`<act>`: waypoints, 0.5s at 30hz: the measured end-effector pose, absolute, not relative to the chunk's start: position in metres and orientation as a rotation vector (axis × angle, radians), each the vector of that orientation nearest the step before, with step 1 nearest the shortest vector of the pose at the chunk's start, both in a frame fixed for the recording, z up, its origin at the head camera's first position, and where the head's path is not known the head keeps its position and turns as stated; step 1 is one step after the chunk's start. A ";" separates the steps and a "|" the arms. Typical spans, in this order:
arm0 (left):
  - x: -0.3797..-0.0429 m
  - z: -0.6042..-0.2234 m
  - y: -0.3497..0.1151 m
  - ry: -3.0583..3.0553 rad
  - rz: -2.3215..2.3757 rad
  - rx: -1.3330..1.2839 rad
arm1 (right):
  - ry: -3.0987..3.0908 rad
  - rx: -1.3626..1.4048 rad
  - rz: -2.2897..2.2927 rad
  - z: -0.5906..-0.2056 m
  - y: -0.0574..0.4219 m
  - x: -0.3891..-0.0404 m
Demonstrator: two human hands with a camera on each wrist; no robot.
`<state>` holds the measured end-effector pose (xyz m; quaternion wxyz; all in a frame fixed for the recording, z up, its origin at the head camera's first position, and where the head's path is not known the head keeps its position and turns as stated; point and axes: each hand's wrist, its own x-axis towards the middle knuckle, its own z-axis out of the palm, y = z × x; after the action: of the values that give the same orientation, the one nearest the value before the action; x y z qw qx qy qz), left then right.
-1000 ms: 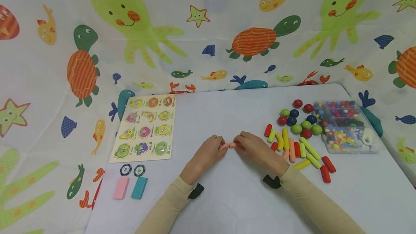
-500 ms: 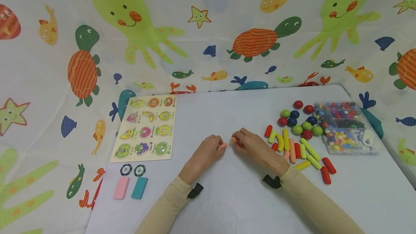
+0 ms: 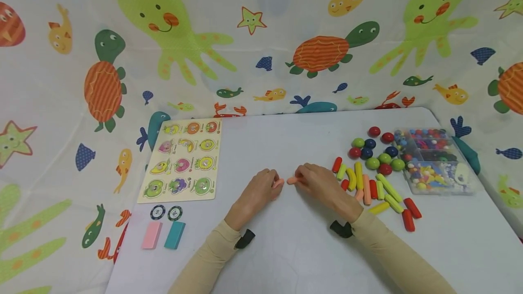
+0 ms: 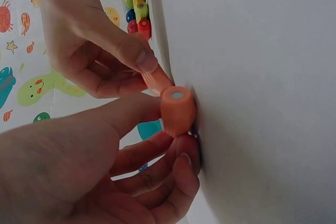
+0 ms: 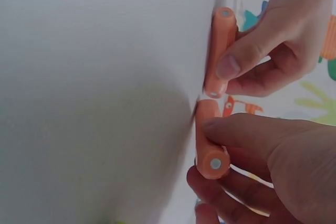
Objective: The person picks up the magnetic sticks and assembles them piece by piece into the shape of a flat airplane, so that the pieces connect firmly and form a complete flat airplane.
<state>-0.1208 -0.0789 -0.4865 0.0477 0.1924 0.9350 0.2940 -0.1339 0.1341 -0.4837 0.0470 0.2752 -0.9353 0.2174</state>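
Observation:
Near the middle of the white table my left hand (image 3: 257, 194) pinches an orange magnetic stick (image 3: 278, 183) between thumb and fingers. Facing it, my right hand (image 3: 320, 187) pinches a second orange magnetic stick (image 3: 292, 180). A small gap separates the sticks in the head view. The right wrist view shows the left hand's stick (image 5: 223, 45) nearly in line with the right hand's stick (image 5: 206, 124), their near ends close together. Each stick bears a round silvery magnet in its end. In the left wrist view the left hand's stick (image 4: 178, 114) partly covers the other.
Right of my right hand lie several coloured sticks (image 3: 367, 189), several glossy balls (image 3: 372, 163) and a clear bead box (image 3: 443, 185). At left are a fruit puzzle board (image 3: 192, 153), two round chips (image 3: 175, 213), a pink block (image 3: 151, 235) and a teal block (image 3: 175, 236).
The two sticks' ends, almost meeting a second ago, drew apart. The right hand's stick was mostly hidden by the fingers half a second ago and now points left again. Both hands keep their hold.

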 end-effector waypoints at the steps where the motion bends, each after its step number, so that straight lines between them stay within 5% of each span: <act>1: -0.121 -0.487 -0.079 2.853 0.895 0.586 | -2.843 0.843 0.665 -0.485 0.134 -0.134; 15: -0.123 -0.485 -0.078 2.767 0.901 0.504 | -2.879 0.872 0.625 -0.487 0.125 -0.133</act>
<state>-0.1225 -0.0780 -0.4854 0.0939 0.1699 0.9328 0.3038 -0.1334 0.1246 -0.4875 0.0348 0.2836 -0.9365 0.2032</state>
